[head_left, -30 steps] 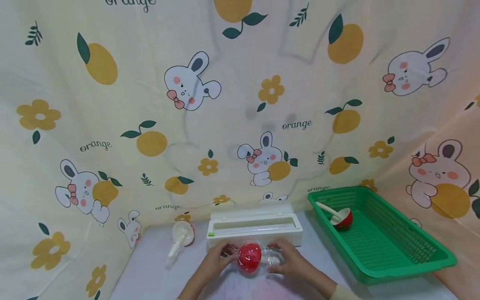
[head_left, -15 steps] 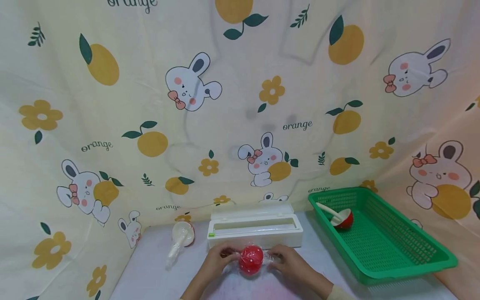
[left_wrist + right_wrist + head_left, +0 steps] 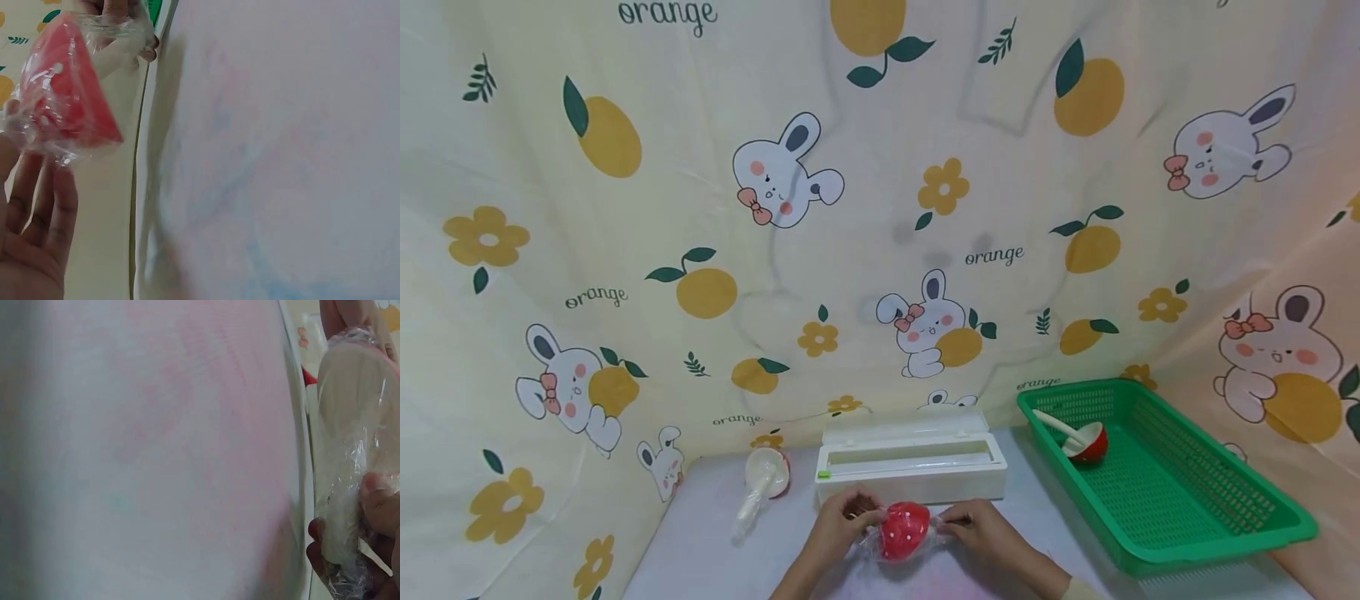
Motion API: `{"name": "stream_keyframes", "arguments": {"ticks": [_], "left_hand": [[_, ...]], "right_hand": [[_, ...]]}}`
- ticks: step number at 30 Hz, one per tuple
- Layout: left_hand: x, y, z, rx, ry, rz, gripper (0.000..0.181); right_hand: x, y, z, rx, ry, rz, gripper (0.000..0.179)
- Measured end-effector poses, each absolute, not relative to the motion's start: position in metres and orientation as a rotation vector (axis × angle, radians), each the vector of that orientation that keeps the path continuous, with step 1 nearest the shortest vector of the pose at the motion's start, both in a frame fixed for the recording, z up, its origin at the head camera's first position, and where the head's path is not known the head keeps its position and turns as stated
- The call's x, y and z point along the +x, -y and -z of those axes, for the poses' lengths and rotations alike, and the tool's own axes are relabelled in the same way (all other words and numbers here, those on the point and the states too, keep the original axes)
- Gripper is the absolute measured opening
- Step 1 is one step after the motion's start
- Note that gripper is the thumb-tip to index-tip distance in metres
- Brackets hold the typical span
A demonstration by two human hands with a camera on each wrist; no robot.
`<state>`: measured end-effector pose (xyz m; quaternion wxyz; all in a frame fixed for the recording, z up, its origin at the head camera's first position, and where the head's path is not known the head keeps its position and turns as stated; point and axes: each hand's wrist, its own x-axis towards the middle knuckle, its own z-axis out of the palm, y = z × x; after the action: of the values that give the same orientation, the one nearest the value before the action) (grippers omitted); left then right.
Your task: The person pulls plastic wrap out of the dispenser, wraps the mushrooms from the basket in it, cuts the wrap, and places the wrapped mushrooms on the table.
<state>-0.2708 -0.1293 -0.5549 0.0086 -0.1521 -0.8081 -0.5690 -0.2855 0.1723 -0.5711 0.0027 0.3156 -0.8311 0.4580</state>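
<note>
A red ladle (image 3: pixel 904 531) with white dots and a white handle is wrapped in clear plastic film, held just above the table in front of a white cling film dispenser (image 3: pixel 917 487). My left hand (image 3: pixel 844 527) pinches the film at the bowl end; in the left wrist view the film (image 3: pixel 65 153) bunches by the thumb, and the other fingers reach below it. My right hand (image 3: pixel 988 533) grips the film-covered handle (image 3: pixel 342 531), with thumb on one side and fingers behind it. The right wrist view shows the pale inside of the bowl (image 3: pixel 353 387).
At the left lies another film-wrapped ladle (image 3: pixel 763 483), pale hollow side up. A green basket (image 3: pixel 1210 557) stands at the right with an unwrapped red and white ladle (image 3: pixel 1086 442) in it. The dispenser's lid (image 3: pixel 906 427) is raised. A patterned cloth (image 3: pixel 850 250) hangs behind.
The held ladle has turned, its red bowl now tilted and slightly lower. Both hands have come down a little, and the right has drawn closer around the handle end, gathering its film.
</note>
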Motion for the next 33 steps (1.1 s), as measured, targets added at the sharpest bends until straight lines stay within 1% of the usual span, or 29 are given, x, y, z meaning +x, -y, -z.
{"name": "stream_keyframes", "arguments": {"ticks": [6, 11, 16, 19, 21, 24, 30, 33], "left_hand": [[-0.270, 0.129, 0.552, -0.613, 2.543, 1.685, 0.017], [-0.269, 0.134, 0.552, -0.693, 2.509, 1.713, 0.020], [-0.266, 0.139, 0.552, -0.880, 2.423, 1.757, 0.035], [-0.266, 0.140, 0.551, -0.914, 2.407, 1.818, 0.046], [-0.266, 0.140, 0.551, -0.897, 2.408, 1.842, 0.049], [-0.267, 0.140, 0.552, -0.829, 2.399, 1.843, 0.043], [-0.270, 0.138, 0.554, -0.591, 2.333, 1.836, 0.022], [-0.271, 0.138, 0.555, -0.544, 2.295, 1.875, 0.018]], "right_hand": [[-0.285, -0.172, 0.563, 0.912, 2.661, -1.404, 0.014], [-0.285, -0.175, 0.562, 0.884, 2.602, -1.449, 0.014], [-0.287, -0.179, 0.565, 0.842, 2.578, -1.537, 0.015], [-0.288, -0.181, 0.565, 0.788, 2.608, -1.585, 0.014], [-0.288, -0.181, 0.564, 0.765, 2.612, -1.631, 0.014], [-0.287, -0.181, 0.563, 0.758, 2.582, -1.706, 0.018], [-0.279, -0.176, 0.557, 0.817, 2.486, -1.887, 0.022], [-0.278, -0.173, 0.555, 0.810, 2.516, -1.887, 0.026]]}}
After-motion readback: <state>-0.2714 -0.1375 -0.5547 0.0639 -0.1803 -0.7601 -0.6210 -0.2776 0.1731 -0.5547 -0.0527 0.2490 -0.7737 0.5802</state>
